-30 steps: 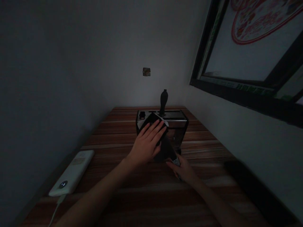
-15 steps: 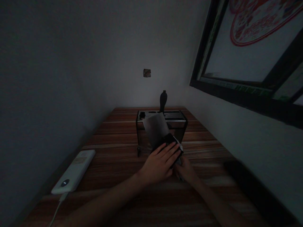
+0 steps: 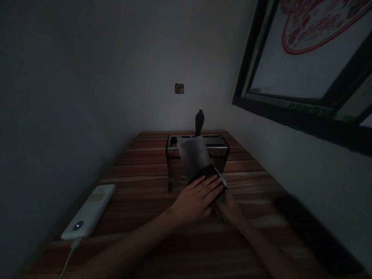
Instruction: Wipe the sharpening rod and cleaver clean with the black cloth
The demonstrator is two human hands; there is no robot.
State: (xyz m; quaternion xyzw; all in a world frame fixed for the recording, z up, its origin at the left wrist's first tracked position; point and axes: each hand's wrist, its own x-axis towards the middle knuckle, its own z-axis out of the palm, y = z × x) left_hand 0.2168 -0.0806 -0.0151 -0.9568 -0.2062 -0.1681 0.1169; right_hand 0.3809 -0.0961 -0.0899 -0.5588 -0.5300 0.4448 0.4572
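Observation:
My right hand (image 3: 230, 208) grips the handle of a cleaver, whose wide grey blade (image 3: 194, 156) points up and away in front of the knife rack (image 3: 221, 149). My left hand (image 3: 197, 198) presses a dark cloth (image 3: 209, 171) round the base of the blade, just above my right hand, with its fingers laid over the cloth. The handle itself is mostly hidden by both hands. The room is very dim.
A black knife handle (image 3: 199, 121) sticks up from the rack at the far end of the wooden table (image 3: 139, 166). A white power bank (image 3: 90, 210) with a cable (image 3: 68, 260) lies at the left edge. A dark-framed window (image 3: 290, 113) fills the right wall, and a dark object (image 3: 308, 228) lies below it.
My left hand slid the cloth down the blade from its tip toward the handle, baring the grey blade. Over the last half second both hands have barely moved.

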